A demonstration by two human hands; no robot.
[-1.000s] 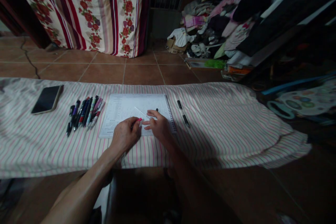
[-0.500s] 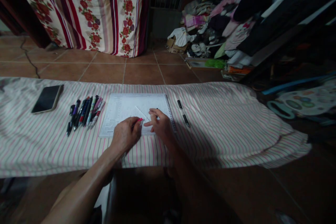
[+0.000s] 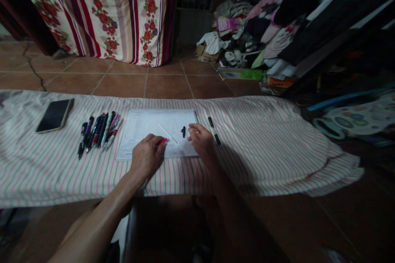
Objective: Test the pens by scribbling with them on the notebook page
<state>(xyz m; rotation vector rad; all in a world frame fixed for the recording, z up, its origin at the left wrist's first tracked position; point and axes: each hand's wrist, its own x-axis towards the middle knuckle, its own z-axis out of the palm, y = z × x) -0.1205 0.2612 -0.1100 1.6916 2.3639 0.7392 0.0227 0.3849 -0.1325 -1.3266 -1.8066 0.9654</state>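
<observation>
My left hand (image 3: 147, 154) is closed on a small pink piece (image 3: 163, 140) over the lower part of a spiral notebook (image 3: 129, 131). A thin clear tube (image 3: 166, 132) lies slantwise on the page. Right of the tube, small black parts (image 3: 183, 132) rest on the paper. My right hand (image 3: 201, 139) is over the notebook's right edge, beside the black parts, with its fingers bent and apart and nothing visible in them. Further right, a black and white pen (image 3: 215, 132) lies on the striped cloth.
Several pens (image 3: 100, 131) lie in a group left of the notebook, and a phone (image 3: 54, 116) lies at the far left of the striped cloth (image 3: 262, 144). Beyond are a floral curtain (image 3: 123, 16), a tiled floor and a heap of clothes (image 3: 253, 28).
My right hand has moved right, away from my left hand and the tube, and the black parts on the page now show. My left hand has stayed in nearly the same place.
</observation>
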